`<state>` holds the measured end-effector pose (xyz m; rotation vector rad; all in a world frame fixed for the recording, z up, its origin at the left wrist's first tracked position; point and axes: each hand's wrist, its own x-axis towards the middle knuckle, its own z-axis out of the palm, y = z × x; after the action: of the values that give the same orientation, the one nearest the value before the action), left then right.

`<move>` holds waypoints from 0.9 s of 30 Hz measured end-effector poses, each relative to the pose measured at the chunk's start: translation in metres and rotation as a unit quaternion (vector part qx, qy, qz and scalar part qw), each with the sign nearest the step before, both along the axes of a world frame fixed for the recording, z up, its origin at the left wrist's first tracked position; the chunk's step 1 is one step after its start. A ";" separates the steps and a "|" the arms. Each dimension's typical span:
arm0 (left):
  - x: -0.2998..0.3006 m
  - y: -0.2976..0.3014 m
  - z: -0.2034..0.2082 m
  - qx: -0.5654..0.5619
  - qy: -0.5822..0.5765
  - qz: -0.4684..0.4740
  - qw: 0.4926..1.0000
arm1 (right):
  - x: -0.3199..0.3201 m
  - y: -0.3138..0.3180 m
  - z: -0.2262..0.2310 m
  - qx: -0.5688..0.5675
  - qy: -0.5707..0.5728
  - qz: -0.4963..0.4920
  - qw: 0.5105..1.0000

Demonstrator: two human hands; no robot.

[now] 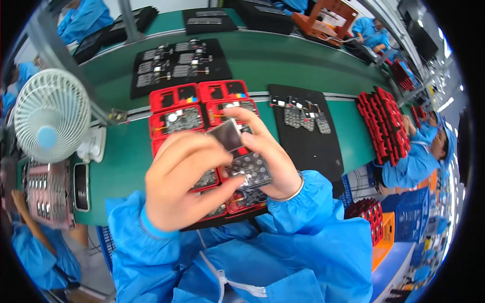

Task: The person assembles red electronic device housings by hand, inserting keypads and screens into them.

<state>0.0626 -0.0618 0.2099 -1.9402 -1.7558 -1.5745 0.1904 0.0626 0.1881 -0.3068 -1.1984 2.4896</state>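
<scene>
Above the red cases, my right hand [277, 157] holds a small circuit board with a keypad of round buttons [251, 170]. A small dark rectangular screen [227, 135] sits just above the buttons, between the thumb and forefinger of that hand. Whether the screen is joined to the board cannot be seen. My left hand [184, 177], slightly blurred, curls in from the left; its thumb presses the lower part of the keypad board while its fingertips lie near the screen's lower left. Below are open red plastic cases [153, 126] filled with electronic parts, partly hidden by my hands.
On the right, a black mat [308, 151] bears several keypad boards [306, 118]. Another black mat [217, 55] with boards lies on the far green belt. A white fan [50, 113] and a phone [81, 187] are at left. Stacked red trays [384, 126] stand near a co-worker.
</scene>
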 end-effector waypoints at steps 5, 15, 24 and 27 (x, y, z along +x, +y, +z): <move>-0.008 0.004 -0.014 0.087 0.104 0.119 0.984 | -0.024 -0.006 -0.008 0.026 0.016 0.009 1.000; 0.007 0.022 0.011 0.084 0.186 -0.017 0.979 | -0.029 0.031 -0.018 0.649 0.060 0.006 0.759; -0.043 0.043 0.016 -0.106 0.141 -0.052 0.983 | -0.056 0.089 -0.019 0.744 0.048 -0.090 0.660; -0.093 0.056 0.002 -0.084 0.062 0.016 0.994 | -0.060 0.132 -0.023 0.724 -0.094 -0.099 0.676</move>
<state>-0.0300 -0.0053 0.2123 -2.0213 -1.9125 -1.3045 0.1300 0.1947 0.1653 -0.1851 -2.5372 0.7110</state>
